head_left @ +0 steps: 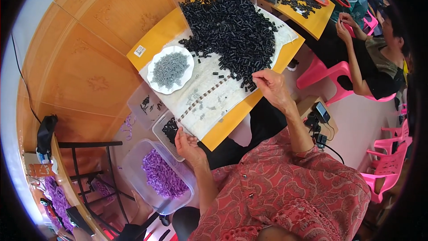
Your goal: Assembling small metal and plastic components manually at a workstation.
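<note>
A large heap of short black plastic tubes (229, 29) covers the far part of a white cloth (205, 125) on a yellow table. At the heap's near right edge is my right hand (273, 88), thumb and fingers pinched together; whatever is between the tips is too small to make out. My left hand (189, 147) is at the cloth's near left corner, beside a basket of black pieces (169, 129). Its fingers are loosely bent and apart, with nothing visible in them. A scalloped white plate (190, 72) full of small grey transparent pieces stands left of the heap.
Below the table's left edge stands a clear tub (129, 160) with purple parts, next to a shallow clear box (138, 96) holding a few black pieces. A black metal frame (91, 145) is at the left. Another person (374, 58) sits on a pink chair (332, 78) at the right.
</note>
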`<action>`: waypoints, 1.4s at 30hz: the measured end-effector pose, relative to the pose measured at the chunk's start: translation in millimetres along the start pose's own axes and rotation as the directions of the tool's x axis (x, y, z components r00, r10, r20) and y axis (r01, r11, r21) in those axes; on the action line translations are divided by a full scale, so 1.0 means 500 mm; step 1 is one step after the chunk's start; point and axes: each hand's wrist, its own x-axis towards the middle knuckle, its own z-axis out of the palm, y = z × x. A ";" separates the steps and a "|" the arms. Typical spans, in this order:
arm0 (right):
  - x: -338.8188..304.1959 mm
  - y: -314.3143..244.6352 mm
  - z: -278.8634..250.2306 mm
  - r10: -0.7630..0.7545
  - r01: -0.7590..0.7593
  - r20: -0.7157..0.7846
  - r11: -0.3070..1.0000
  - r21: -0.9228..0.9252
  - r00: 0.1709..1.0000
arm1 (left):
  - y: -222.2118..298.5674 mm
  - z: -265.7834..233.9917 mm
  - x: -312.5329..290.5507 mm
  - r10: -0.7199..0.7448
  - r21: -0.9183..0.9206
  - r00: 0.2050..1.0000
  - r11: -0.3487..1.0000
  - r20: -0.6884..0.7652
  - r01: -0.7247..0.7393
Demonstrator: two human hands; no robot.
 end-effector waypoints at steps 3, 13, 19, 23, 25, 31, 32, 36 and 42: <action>-0.001 -0.007 0.021 -0.053 0.053 0.036 0.999 -0.003 0.998 | 0.002 -0.001 -0.003 0.035 0.011 0.999 0.999 0.013 -0.035; 0.032 -0.012 0.092 -0.179 0.193 0.109 0.972 -0.135 0.978 | 0.001 -0.004 -0.002 0.016 0.021 1.000 1.000 0.013 -0.017; 0.097 -0.021 0.147 -0.303 0.328 0.126 0.882 -0.338 0.945 | -0.005 -0.012 -0.001 0.018 0.026 1.000 1.000 -0.002 -0.018; 0.139 -0.027 0.174 -0.263 0.314 0.174 0.837 -0.448 0.949 | 0.001 -0.003 -0.005 0.003 0.024 1.000 1.000 -0.021 -0.003; 0.156 -0.026 0.186 -0.215 0.288 0.193 0.768 -0.572 0.957 | 0.002 -0.002 -0.006 -0.003 0.023 0.999 1.000 -0.033 0.004; 0.162 -0.012 0.198 -0.006 0.216 0.369 0.820 -0.531 0.930 | 0.005 0.001 -0.005 -0.022 -0.010 0.999 1.000 -0.038 0.021; 0.159 -0.007 0.196 0.017 0.160 0.387 0.892 -0.422 0.922 | 0.005 0.000 -0.006 -0.025 -0.013 0.999 1.000 -0.025 0.025; 0.143 0.000 0.176 0.006 0.123 0.421 0.953 -0.276 0.907 | 0.000 -0.008 -0.002 -0.064 -0.054 0.998 0.997 -0.021 0.063; 0.140 0.007 0.126 -0.057 0.049 0.194 0.998 0.042 0.979 | 0.001 -0.009 -0.001 -0.096 -0.057 0.995 0.994 -0.021 0.095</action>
